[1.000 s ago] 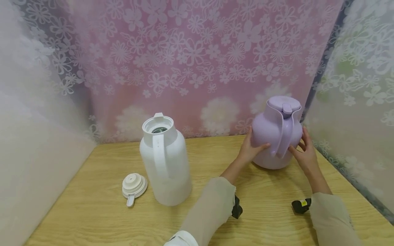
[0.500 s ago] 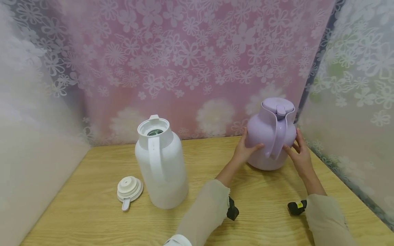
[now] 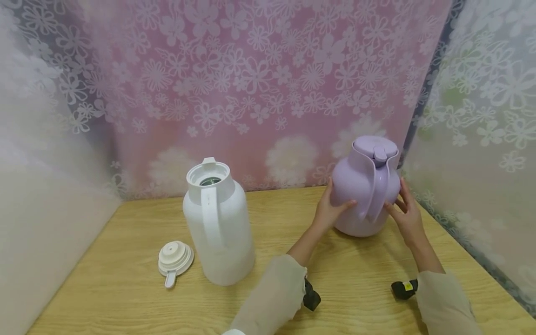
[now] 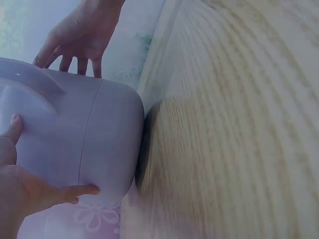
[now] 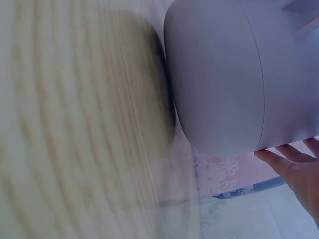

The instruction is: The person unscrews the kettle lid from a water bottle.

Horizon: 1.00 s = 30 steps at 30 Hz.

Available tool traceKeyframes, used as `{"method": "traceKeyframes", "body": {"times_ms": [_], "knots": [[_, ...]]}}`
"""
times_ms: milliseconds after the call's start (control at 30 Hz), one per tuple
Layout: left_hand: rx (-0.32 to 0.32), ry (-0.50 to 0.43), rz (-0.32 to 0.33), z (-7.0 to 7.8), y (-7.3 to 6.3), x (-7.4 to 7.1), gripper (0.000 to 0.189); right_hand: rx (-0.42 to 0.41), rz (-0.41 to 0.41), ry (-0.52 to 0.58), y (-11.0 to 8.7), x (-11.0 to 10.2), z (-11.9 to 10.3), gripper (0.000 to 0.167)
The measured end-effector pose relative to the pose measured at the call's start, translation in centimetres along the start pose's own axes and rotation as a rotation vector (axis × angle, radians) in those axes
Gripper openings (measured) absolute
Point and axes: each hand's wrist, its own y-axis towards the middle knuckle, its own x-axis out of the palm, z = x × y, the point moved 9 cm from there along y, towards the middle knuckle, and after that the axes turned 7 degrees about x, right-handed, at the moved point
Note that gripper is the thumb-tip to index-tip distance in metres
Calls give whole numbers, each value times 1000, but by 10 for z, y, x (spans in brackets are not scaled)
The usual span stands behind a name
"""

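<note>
A lilac vacuum jug with its lid on stands upright at the right of the table in the head view, its handle facing me. My left hand grips its left side, thumb toward the handle. On the opposite side my right hand holds the body, thumb beside the handle's lower end. In the left wrist view the jug's base is right at the wood, with a dark shadow along it. The right wrist view shows right fingertips against the jug's wall.
A white vacuum jug stands uncapped at centre left, handle toward me. Its cream stopper lies upside down on the wooden table to its left. Floral film walls enclose the back and sides. Black wrist cameras jut from both sleeves.
Between both hands, the lilac jug has shifted slightly left and a little nearer to me. The head view has also drifted slightly. The white jug and stopper keep their places on the table.
</note>
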Motion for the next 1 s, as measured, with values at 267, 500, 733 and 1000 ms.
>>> {"method": "traceKeyframes", "body": {"times_ms": [267,500,733,1000], "knots": [[26,36,32,9,-16,-10,90,6,-59,50,-12,4,-11,73],[28,43,82,20,-33,-20,91,-15,-94,114,-24,9,-25,74],[83,45,106,34,-48,-30,90,-30,-113,135,-34,14,-35,74],[114,37,128,47,-62,-39,90,-53,-129,106,-44,18,-49,74]]}}
